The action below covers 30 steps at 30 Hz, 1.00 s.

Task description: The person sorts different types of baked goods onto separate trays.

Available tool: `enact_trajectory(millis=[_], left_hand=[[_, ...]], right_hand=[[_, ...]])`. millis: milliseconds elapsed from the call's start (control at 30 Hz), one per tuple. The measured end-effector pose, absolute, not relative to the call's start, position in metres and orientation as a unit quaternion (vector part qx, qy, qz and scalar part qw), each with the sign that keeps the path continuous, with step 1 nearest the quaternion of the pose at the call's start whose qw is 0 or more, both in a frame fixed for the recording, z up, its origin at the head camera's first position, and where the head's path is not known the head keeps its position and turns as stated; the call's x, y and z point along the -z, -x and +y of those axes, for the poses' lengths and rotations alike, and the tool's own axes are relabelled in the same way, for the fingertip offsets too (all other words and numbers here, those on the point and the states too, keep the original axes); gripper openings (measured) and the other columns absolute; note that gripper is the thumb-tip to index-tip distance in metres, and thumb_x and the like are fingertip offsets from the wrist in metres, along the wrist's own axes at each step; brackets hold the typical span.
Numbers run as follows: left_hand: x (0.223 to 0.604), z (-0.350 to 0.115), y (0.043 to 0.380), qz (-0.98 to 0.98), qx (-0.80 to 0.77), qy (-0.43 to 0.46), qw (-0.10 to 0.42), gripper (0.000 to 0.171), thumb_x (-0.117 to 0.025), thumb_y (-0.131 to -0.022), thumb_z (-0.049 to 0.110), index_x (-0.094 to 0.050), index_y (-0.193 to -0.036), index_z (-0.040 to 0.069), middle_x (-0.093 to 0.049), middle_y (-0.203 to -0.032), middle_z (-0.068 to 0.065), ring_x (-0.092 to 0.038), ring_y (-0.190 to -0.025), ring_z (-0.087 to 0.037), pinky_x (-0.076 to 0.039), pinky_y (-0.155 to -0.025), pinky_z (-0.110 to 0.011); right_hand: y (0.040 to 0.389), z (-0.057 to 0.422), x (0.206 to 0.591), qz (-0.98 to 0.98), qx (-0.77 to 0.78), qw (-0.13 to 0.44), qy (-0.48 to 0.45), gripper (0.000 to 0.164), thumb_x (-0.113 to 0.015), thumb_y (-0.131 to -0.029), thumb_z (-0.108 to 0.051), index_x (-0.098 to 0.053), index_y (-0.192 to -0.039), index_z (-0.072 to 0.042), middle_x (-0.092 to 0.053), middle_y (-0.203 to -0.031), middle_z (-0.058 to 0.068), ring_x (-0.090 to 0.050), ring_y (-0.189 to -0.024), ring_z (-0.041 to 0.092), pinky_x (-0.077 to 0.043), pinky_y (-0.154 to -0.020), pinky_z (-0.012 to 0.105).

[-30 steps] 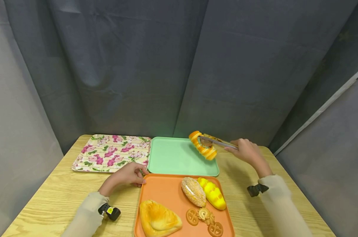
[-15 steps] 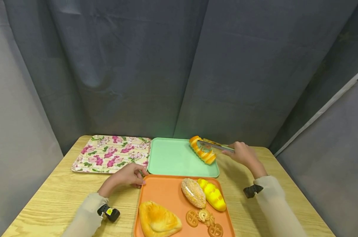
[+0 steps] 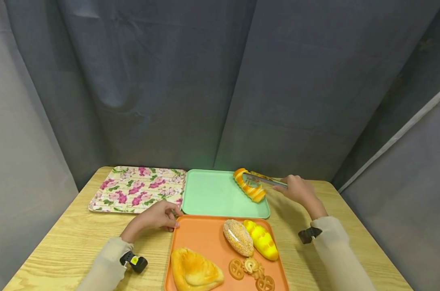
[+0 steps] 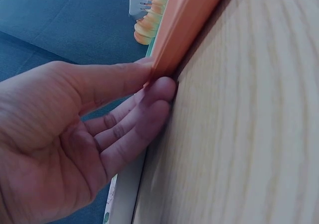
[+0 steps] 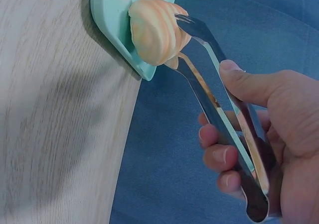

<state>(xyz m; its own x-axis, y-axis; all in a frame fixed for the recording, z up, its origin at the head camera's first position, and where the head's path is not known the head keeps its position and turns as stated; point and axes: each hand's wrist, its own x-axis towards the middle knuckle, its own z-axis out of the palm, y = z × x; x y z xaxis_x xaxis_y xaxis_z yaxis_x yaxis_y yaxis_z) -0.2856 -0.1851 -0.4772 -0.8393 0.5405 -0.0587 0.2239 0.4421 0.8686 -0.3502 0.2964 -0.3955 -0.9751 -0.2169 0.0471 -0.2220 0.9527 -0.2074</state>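
Note:
My right hand (image 3: 300, 190) grips metal tongs (image 5: 209, 104), thumb along one arm and fingers curled round the other. The tong tips are at a striped, curved croissant (image 3: 250, 190), which lies over the right side of the green tray (image 3: 209, 194); whether they still squeeze it I cannot tell. With thumb and fingertips my left hand (image 4: 65, 119) pinches the edge of the orange tray (image 3: 202, 230) near its far left corner. On that tray lie a crumb-coated bread (image 3: 238, 237), a yellow loaf (image 3: 261, 240), a folded golden pastry (image 3: 194, 268) and several small cookies (image 3: 250, 264).
A flowered tray (image 3: 132, 188) stands left of the green one, their edges nearly touching. All three trays are on a wooden table (image 3: 60, 250). Grey curtains (image 3: 169, 81) hang close behind the table and at both sides.
My right hand has lowered the croissant with the tongs onto the green tray, moving slightly left and down. Over the last half second it barely moves. The left hand keeps its place.

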Motion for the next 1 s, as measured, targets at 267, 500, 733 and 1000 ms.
enact_trajectory(millis=[267,500,733,1000], left_hand=[[0.4771,-0.1844,0.2850,0.834,-0.474,-0.230,0.165,0.024,-0.075,-0.090,0.001,-0.071,-0.113,-0.006,-0.074,-0.077,-0.017,-0.071,-0.065,-0.024,-0.060,-0.060,-0.033],[0.4779,-0.1838,0.2847,0.833,-0.478,-0.225,0.164,0.024,-0.075,-0.089,0.001,-0.071,-0.112,-0.006,-0.074,-0.076,-0.016,-0.071,-0.065,-0.023,-0.060,-0.061,-0.034],[0.4784,-0.1836,0.2841,0.832,-0.478,-0.226,0.165,0.024,-0.075,-0.089,0.001,-0.071,-0.112,-0.006,-0.074,-0.077,-0.016,-0.071,-0.065,-0.023,-0.061,-0.061,-0.033],[0.4772,-0.1844,0.2845,0.832,-0.478,-0.230,0.164,0.025,-0.076,-0.089,0.002,-0.071,-0.112,-0.005,-0.074,-0.077,-0.015,-0.071,-0.066,-0.024,-0.061,-0.062,-0.034]], right_hand=[[0.3487,0.2952,0.3953,-0.989,-0.101,0.011,-0.105,0.063,-0.067,-0.095,-0.052,-0.070,-0.128,0.001,-0.069,-0.126,0.025,-0.064,-0.061,0.013,-0.034,-0.045,0.028],[0.3475,0.2952,0.3969,-0.991,-0.099,0.009,-0.092,0.068,-0.065,-0.094,-0.059,-0.070,-0.127,0.001,-0.076,-0.102,0.019,-0.047,-0.053,0.012,-0.029,-0.045,0.027],[0.3465,0.2978,0.3988,-0.990,-0.112,0.022,-0.087,0.070,-0.066,-0.093,-0.059,-0.069,-0.129,0.001,-0.074,-0.112,0.024,-0.058,-0.061,0.016,-0.031,-0.045,0.029],[0.3433,0.3017,0.3966,-0.984,-0.130,0.064,-0.107,0.064,-0.065,-0.097,-0.053,-0.065,-0.137,-0.004,-0.068,-0.128,0.024,-0.071,-0.098,0.040,-0.041,-0.049,0.032]])
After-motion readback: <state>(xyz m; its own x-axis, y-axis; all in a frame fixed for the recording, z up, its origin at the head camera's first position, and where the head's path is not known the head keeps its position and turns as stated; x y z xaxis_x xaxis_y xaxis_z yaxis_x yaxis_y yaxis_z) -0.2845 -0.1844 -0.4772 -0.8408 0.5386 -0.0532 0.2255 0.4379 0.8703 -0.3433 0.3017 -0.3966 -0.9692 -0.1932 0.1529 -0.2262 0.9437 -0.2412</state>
